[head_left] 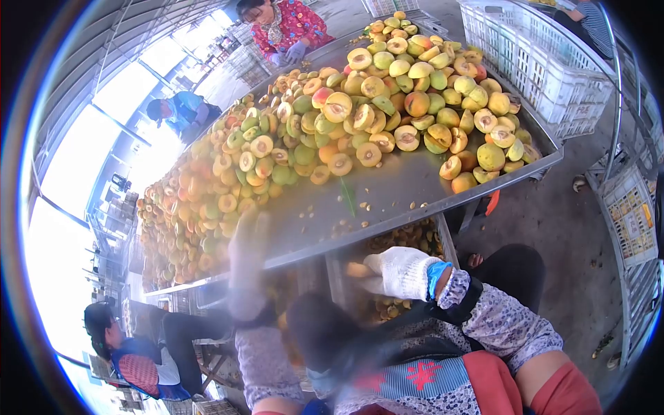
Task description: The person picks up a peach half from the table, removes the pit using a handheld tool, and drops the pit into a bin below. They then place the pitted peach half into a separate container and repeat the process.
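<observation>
- Peach halves (387, 104) covered the steel table (408, 190), within my reach.
- My right hand (401, 272) gripped a peach (358, 270) below the table edge.
- My left hand (249, 266) rose blurred at lower left; grip unreadable.

halved yellow-green peaches (387, 104) heaped cut-side up across the metal table (401, 190).

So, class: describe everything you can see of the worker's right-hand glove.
The glove is white knitted fabric with a blue cuff, worn on the right hand, below the metal table's edge. Its fingers curl leftward around a small pale fruit piece. A patterned sleeve follows the cuff. It looks clean and unblurred.
</observation>
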A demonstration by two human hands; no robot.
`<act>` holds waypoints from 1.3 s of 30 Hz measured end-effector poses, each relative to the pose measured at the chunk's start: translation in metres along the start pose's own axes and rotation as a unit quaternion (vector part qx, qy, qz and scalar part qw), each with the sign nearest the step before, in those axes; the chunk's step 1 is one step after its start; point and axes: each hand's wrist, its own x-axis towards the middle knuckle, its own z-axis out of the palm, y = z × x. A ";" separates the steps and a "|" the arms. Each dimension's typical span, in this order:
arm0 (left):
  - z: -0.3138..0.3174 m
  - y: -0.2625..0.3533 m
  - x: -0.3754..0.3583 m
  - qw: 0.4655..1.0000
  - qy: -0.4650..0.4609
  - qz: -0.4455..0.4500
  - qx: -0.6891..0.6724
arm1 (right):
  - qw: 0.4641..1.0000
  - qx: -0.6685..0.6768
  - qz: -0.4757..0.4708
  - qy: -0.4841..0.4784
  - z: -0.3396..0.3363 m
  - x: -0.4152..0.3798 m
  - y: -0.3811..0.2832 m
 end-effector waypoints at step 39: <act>0.084 0.092 -0.017 0.701 -0.104 -0.218 -0.671 | 0.945 0.142 0.030 0.293 0.031 0.042 0.002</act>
